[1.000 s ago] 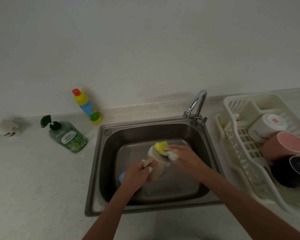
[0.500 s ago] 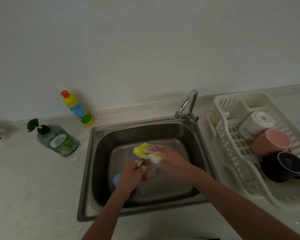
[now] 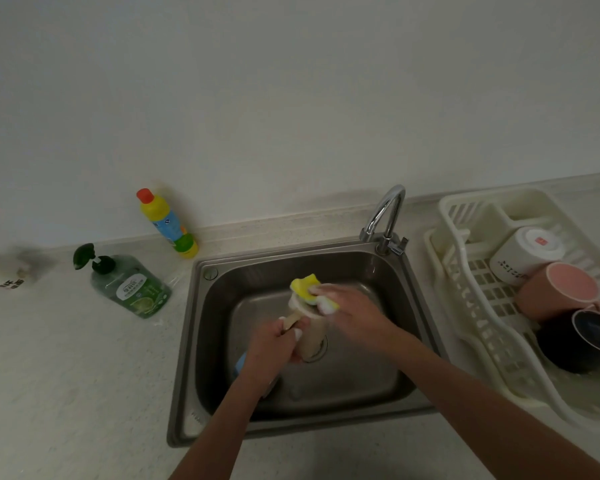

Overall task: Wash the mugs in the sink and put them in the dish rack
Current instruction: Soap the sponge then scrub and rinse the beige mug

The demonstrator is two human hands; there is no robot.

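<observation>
Now your hands are together over the middle of the sink (image 3: 201, 341). Your left hand (image 3: 274, 344) grips a beige mug (image 3: 312, 336) by its handle, tilted, mouth pointing away from you. Your right hand (image 3: 350, 306) pinches a yellow sponge (image 3: 303, 287) w/ white foam and presses it on the mug's rim.

What changed: a second ago the sponge sat at the far right side of the rim; now it's pushed across to the far left side, and the mug is turned a bit in your left hand. So you're mid-scrub, working round the rim. Judging by the foam, it's not rinsed yet; tap (image 3: 387, 216), just beyond your right hand, shows no water running.

The mug: pale beige, matte, soapy near the top, handle hidden in your left fist. Likely slippery, so keep that grip firm.

Under your left wrist, a bit of a blue mug (image 3: 240, 365) sits in the sink, mostly hidden, prob. waiting its turn.

Right of your right arm, on the worktop (image 3: 66, 393), the dish rack (image 3: 471, 306) holds three mugs: white (image 3: 525, 254), pink (image 3: 561, 292), black (image 3: 582, 341). Approx. two left to finish.

Left of your left hand: green soap dispenser (image 3: 130, 285) and a yellow bottle (image 3: 167, 223).
</observation>
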